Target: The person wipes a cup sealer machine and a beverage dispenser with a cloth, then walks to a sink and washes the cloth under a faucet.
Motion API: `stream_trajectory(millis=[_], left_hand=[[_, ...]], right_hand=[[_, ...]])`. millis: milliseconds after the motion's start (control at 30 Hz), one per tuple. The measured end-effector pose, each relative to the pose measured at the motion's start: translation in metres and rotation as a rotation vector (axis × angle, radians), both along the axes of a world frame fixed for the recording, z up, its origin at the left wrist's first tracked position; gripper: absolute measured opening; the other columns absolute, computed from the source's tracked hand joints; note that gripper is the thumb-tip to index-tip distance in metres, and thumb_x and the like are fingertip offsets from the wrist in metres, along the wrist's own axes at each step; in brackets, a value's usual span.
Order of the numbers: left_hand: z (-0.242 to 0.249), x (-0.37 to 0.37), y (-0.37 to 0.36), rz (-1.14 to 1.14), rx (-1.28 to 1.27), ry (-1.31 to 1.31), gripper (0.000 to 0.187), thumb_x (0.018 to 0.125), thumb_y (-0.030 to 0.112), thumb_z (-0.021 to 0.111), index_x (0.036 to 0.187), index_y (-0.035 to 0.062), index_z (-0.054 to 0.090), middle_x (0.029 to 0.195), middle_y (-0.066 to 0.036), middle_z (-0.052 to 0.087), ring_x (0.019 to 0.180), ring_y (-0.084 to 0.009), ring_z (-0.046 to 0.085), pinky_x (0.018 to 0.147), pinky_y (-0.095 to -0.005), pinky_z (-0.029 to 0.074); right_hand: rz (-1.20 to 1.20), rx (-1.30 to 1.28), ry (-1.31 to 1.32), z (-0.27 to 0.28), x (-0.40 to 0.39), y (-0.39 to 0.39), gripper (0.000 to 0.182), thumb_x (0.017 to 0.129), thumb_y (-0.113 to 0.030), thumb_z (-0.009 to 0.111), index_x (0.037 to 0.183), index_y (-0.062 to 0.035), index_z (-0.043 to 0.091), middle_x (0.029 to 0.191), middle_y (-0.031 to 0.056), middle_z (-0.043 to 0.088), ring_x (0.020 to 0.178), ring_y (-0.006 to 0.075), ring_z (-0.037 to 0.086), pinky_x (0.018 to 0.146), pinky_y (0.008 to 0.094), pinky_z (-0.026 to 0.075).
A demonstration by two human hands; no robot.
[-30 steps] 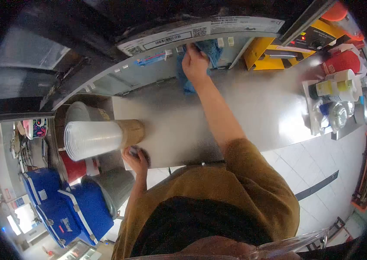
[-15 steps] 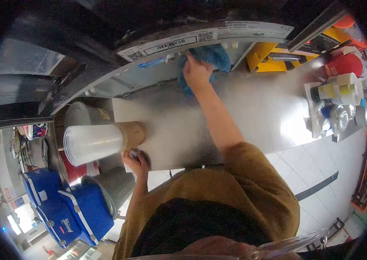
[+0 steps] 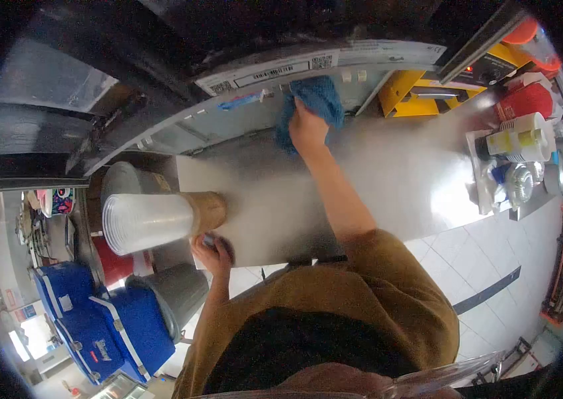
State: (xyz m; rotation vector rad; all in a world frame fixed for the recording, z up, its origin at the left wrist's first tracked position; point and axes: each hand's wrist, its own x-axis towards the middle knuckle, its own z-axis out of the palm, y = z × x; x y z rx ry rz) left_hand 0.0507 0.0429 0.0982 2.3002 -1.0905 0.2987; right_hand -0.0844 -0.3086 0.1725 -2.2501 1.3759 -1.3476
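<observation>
My right hand point(image 3: 308, 131) presses a blue cloth point(image 3: 324, 98) against the back of the metal counter point(image 3: 275, 206), beneath the overhanging dark unit. Part of the cloth bunches up past my fingers. Near the counter's front edge, my left hand point(image 3: 213, 257) is closed around a small dark and greyish thing, mostly hidden by the fingers. Just beyond that hand lies or stands a stack of clear plastic cups point(image 3: 150, 223) with a brown band point(image 3: 209, 213) at one end.
A labelled dark edge point(image 3: 275, 71) overhangs the back of the counter. To the right are a yellow device point(image 3: 398, 96), stacked paper cups point(image 3: 527, 136) and clear lids point(image 3: 519, 183). Blue cooler bags point(image 3: 122, 326) sit at lower left, beside a grey bin point(image 3: 178, 292).
My right hand and the blue cloth have shifted slightly, with the cloth now bunched more closely over the hand. My left hand keeps its hold; the whole view has shifted a little.
</observation>
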Motion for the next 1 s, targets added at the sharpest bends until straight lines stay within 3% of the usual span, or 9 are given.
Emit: stream_trajectory(millis=[133,233,300,467,600,700,800,900,1000], left_hand=[[0.004,-0.002,0.007,-0.031,0.04,0.02,0.038,0.079,0.018,0.057,0.109,-0.0008,0.043,0.111,-0.022,0.043,0.105,-0.038,0.039,0.089,-0.0474,0.029],[0.006,-0.004,0.007,-0.038,0.001,0.055,0.037,0.079,0.018,0.057,0.109,-0.0007,0.043,0.11,-0.021,0.043,0.104,-0.0372,0.04,0.089,-0.047,0.03],[0.002,-0.003,0.014,-0.052,-0.045,-0.013,0.037,0.08,0.018,0.056,0.109,-0.0005,0.043,0.109,-0.021,0.044,0.103,-0.0367,0.04,0.088,-0.0465,0.031],[0.011,-0.029,0.007,-0.427,-0.196,-0.078,0.048,0.074,0.018,0.063,0.113,0.0007,0.041,0.108,-0.019,0.045,0.101,-0.0343,0.042,0.088,-0.0446,0.033],[0.127,-0.091,-0.075,-0.779,-0.145,0.217,0.056,0.069,0.024,0.071,0.112,0.0,0.044,0.113,-0.019,0.048,0.111,-0.0356,0.042,0.095,-0.0431,0.032],[0.146,-0.099,-0.102,-0.794,-0.182,0.755,0.059,0.067,0.021,0.074,0.114,0.0006,0.045,0.113,-0.018,0.051,0.108,-0.0301,0.049,0.092,-0.0384,0.038],[0.146,-0.098,-0.108,-0.822,-0.132,0.75,0.054,0.069,0.016,0.073,0.114,0.0003,0.048,0.108,-0.016,0.055,0.097,-0.0228,0.056,0.084,-0.0325,0.043],[0.146,-0.107,-0.108,-0.748,-0.095,0.813,0.04,0.073,0.013,0.069,0.107,0.0004,0.054,0.103,-0.013,0.058,0.093,-0.0211,0.058,0.08,-0.0318,0.045],[0.158,-0.109,-0.112,-0.838,-0.247,0.694,0.028,0.074,0.011,0.067,0.098,-0.0004,0.058,0.1,-0.012,0.059,0.091,-0.0224,0.059,0.077,-0.0313,0.046]], right_hand=[[0.164,0.145,-0.083,0.019,-0.011,0.0,0.03,0.072,0.0,0.055,0.101,-0.0024,0.061,0.072,0.0217,0.058,0.061,0.0334,0.059,0.06,0.0366,0.048],[0.332,0.193,-0.475,0.017,-0.032,0.02,0.028,0.074,-0.003,0.055,0.102,-0.0033,0.06,0.076,0.0207,0.059,0.069,0.0309,0.059,0.063,0.0348,0.047],[0.315,0.132,-0.356,0.015,-0.061,0.06,0.026,0.076,-0.005,0.055,0.101,-0.0042,0.061,0.086,0.0178,0.059,0.081,0.0295,0.056,0.069,0.0353,0.046],[0.944,0.354,0.127,0.066,-0.123,0.122,0.028,0.071,-0.001,0.054,0.097,-0.0061,0.062,0.093,0.0157,0.053,0.084,0.0308,0.05,0.074,0.0375,0.041],[1.169,0.255,0.347,0.09,-0.125,0.141,0.034,0.065,-0.001,0.054,0.096,-0.0107,0.064,0.09,0.0161,0.051,0.086,0.0326,0.048,0.074,0.0387,0.039],[1.066,0.161,0.243,0.085,-0.13,0.142,0.026,0.068,-0.003,0.058,0.093,-0.0094,0.064,0.09,0.0143,0.049,0.085,0.0312,0.048,0.072,0.0379,0.039],[0.929,0.274,-0.093,0.075,-0.147,0.147,0.022,0.071,-0.005,0.062,0.094,-0.0091,0.063,0.089,0.0106,0.051,0.085,0.0271,0.05,0.074,0.0356,0.04],[0.683,0.546,0.047,0.084,-0.165,0.161,0.032,0.075,-0.01,0.066,0.105,-0.0032,0.057,0.094,0.0099,0.052,0.092,0.0244,0.052,0.08,0.032,0.042],[0.687,0.794,-0.552,0.043,-0.167,0.159,0.04,0.078,-0.015,0.065,0.112,0.0002,0.05,0.098,0.0079,0.055,0.095,0.0193,0.052,0.081,0.0317,0.042]])
